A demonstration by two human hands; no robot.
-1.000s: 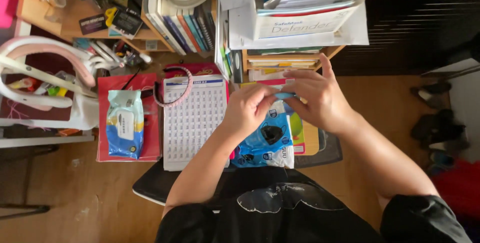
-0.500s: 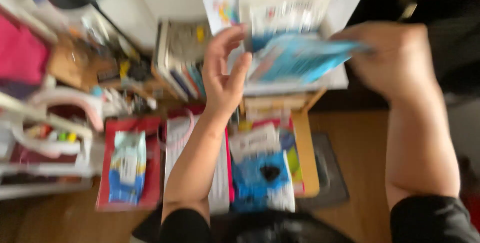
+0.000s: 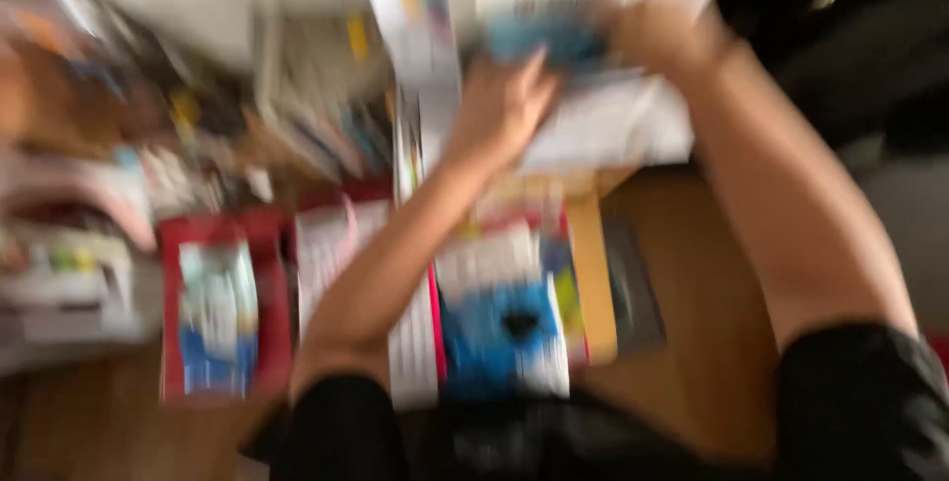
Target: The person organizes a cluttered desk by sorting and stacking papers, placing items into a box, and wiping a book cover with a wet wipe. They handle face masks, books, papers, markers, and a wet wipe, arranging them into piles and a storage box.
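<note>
- Everything I see is badly smeared, so I can only give shapes and colours.
- My left hand (image 3: pixel 504 105) is raised up over the white box (image 3: pixel 603 130) of papers at the top of my view, fingers spread and resting against a blue booklet (image 3: pixel 544 41) that sits among the white sheets there.
- I cannot tell whether that hand actually grips the blue booklet or only presses on it; the fingers look partly open.
- My right hand (image 3: pixel 662 36) is at the far edge of the same blue booklet, just beside my left one, and looks curled around it or around the papers, though the blur hides the fingertips.
- The blue booklet is up at the top of the box, between my two hands and touching both.
- Below my left forearm lies a blue and white book (image 3: pixel 504 318) with a dark mark on its cover, flat on a stack.
- To its left is a white sheet (image 3: pixel 331 259) and then a red folder (image 3: pixel 267 303) with a blue and white packet (image 3: pixel 217 318) lying on it.
- A row of books (image 3: pixel 316 115) stands further up on the left, well apart from my hands.
- The wooden floor (image 3: pixel 692 343) shows between my arms.
</note>
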